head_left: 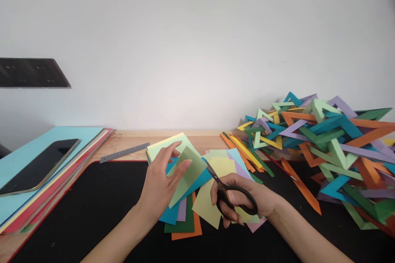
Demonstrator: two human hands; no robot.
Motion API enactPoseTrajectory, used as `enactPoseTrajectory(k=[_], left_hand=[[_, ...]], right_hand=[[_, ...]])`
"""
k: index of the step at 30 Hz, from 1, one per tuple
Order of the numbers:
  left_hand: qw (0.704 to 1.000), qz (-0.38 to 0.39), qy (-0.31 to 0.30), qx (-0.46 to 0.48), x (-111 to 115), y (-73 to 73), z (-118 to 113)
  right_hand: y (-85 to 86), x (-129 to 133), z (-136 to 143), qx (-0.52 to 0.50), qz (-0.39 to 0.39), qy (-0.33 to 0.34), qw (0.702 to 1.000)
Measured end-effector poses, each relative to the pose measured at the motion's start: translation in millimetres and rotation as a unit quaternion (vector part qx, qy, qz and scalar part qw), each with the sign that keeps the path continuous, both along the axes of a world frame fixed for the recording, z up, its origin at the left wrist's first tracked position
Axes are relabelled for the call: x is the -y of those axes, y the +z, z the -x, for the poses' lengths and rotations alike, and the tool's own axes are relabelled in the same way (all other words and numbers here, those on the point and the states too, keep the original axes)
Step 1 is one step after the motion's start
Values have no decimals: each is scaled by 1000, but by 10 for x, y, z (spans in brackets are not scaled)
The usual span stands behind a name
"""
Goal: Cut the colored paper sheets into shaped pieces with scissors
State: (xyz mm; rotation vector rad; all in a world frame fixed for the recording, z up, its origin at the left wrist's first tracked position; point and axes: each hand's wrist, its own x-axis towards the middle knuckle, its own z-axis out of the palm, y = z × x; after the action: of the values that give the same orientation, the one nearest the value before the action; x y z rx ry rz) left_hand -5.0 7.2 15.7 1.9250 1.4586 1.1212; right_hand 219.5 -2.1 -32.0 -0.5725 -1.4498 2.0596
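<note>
Bench, 1: bare wood along the 12 o'clock side, seen from the cut sheets at centre. Black mat, 1: red-edged; open room at 6 o'clock between the forearms and at 8 to 9 o'clock short of the border. Heap of linked folded-paper shapes, 1: 3 o'clock, covering the mat's edge there; pieces too tangled to count. Stack of large coloured sheets, 1: 9 o'clock, just outside the mat. Piles of cut sheets, 2: left pile and right pile, overlapping. Bundle of paper strips, 1: 2 o'clock. Phone, 1: on the stack. Steel ruler, 1: 10 o'clock. Hands, 2: left hand, entering from 8 o'clock, thumb and forefinger apart, thumb over a pale green square; whether hidden fingers grip it cannot be told. Right hand, entering from 4 o'clock, curled around the handles of the scissors, 1, blades toward 11 o'clock. Pale green square, 1: above the left pile, one corner at the scissor tips.
</note>
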Motion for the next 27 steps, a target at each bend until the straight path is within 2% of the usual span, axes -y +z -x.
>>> enactPoseTrajectory(k=[6,10,18,21,24,27], left_hand=[[996,11,-27,89,-2,49,23],[985,85,-47,145,2,115,22],[950,214,-145,177,-27,154,31],[954,218,-158,133,-20,140,40],[966,184,-168,74,5,150,47],[962,171,-205,62,36,190,48]], right_hand=[[42,25,0,36,-6,37,999],[72,16,2,62,-8,44,997],[98,10,26,132,-13,60,989],[117,23,28,141,-9,59,988],[129,29,21,139,-2,74,988],[130,31,11,139,-25,80,987]])
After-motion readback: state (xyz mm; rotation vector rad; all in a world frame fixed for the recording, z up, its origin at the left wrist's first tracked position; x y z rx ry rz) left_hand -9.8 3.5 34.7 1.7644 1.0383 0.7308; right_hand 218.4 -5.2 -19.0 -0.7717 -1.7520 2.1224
